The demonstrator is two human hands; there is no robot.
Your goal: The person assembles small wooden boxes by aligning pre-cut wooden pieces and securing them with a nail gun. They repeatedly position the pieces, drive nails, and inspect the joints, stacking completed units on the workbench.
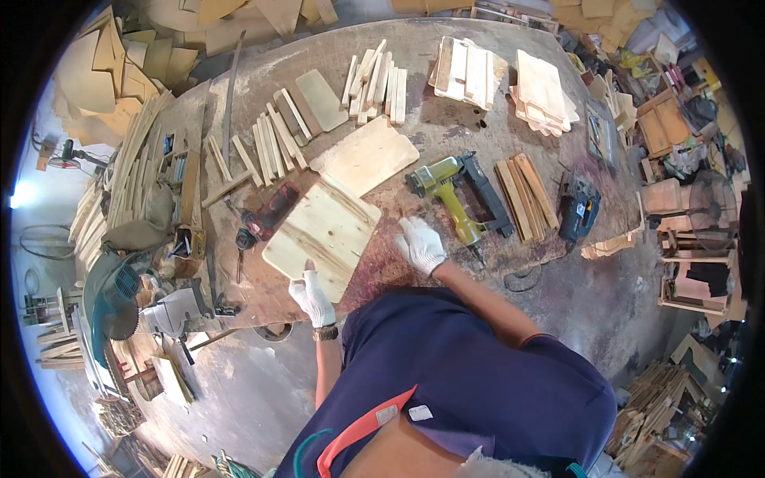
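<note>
My left hand (313, 298), in a white glove, grips the near edge of a pale wooden board (325, 233) with its thumb on top. The board has rounded corners and darker grain stripes, and lies at a slant over the workbench. Just right of it, my right hand (421, 245), gloved too, rests on the bench top with its fingers apart and nothing in them. Beyond the held board lies a second rounded board (370, 155). A yellow-green and black nail gun (451, 195) sits on the bench beyond my right hand.
Left of the board lies a red-black cordless drill (272, 212). Wood strips (275, 142) and stacked boards (542, 92) stand along the far side of the workbench (279, 68). At right are brown strips (526, 197) and a blue-black jigsaw (578, 207); a mitre saw (119, 299) stands far left.
</note>
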